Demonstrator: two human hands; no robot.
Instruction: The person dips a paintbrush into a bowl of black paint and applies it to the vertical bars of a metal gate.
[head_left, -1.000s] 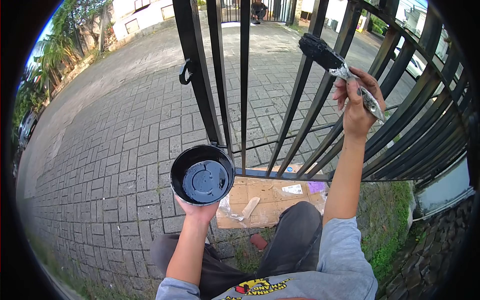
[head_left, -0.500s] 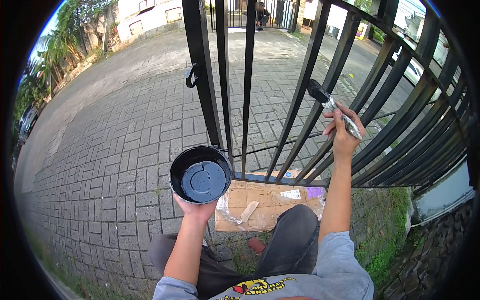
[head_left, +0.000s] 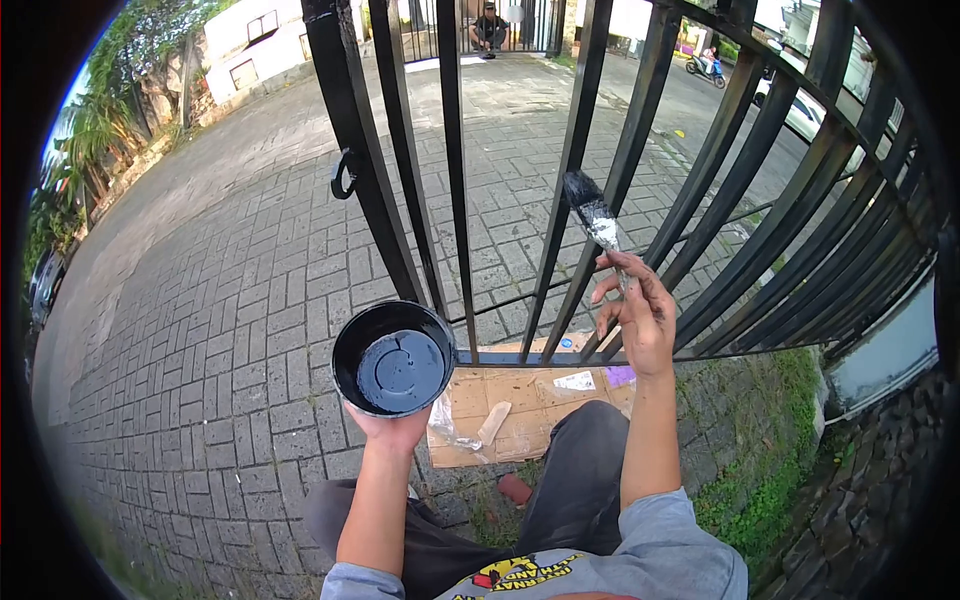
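Observation:
My left hand (head_left: 388, 428) holds a round black tub (head_left: 345, 352) from below, its fingers hidden under it. Glossy black paint (head_left: 402, 370) covers the tub's bottom. In my right hand (head_left: 640, 312), fingers pinch the handle of a paintbrush (head_left: 592, 212), bristles pointing up and to the left. The bristles are coated black and the ferrule is smeared silver and white. Behind the brush stand the black bars of a metal gate (head_left: 575, 120); the brush head overlaps one bar in this view. Dark stains mark my right fingers.
Flattened cardboard (head_left: 520, 415) lies under the gate's bottom rail, with plastic scraps on it. A latch loop (head_left: 343, 174) sticks out from the gate's end post. Beyond the bars, a person (head_left: 489, 30) squats far off, and a motorbike (head_left: 706, 68) and a white car (head_left: 800, 112) are on the road.
My right hand has moved left and down with the brush, which now points more upright. The view has turned slightly right. The tub stays in my left hand.

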